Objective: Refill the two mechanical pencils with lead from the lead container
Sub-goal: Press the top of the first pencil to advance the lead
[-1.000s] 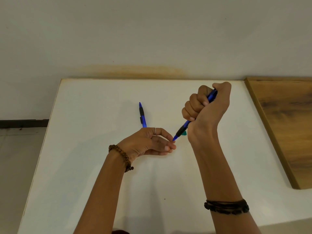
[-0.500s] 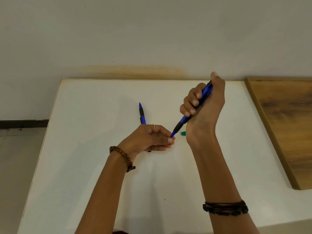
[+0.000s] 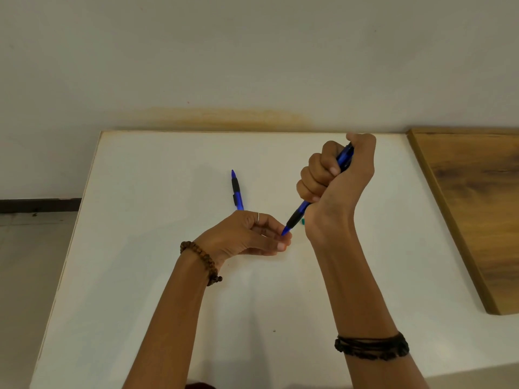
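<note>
My right hand [image 3: 337, 186] grips a blue mechanical pencil [image 3: 297, 216] in a fist, thumb on its top end, its tip slanting down to the left. The tip touches the pinched fingertips of my left hand [image 3: 247, 234], which rests on the white table [image 3: 140, 248]; whether a lead is between those fingers is too small to tell. A second blue pencil [image 3: 236, 190] lies on the table just beyond my left hand, partly hidden by it. A small green piece [image 3: 303, 220] peeks out beside my right wrist.
A brown wooden board [image 3: 477, 206] lies along the table's right side. A plain wall stands directly behind the table's far edge. The floor shows past the left edge.
My right hand closed back into a fist around the pencil, thumb pressing the top. My left hand's pinched fingers stayed at the pencil tip. The second pencil has not moved.
</note>
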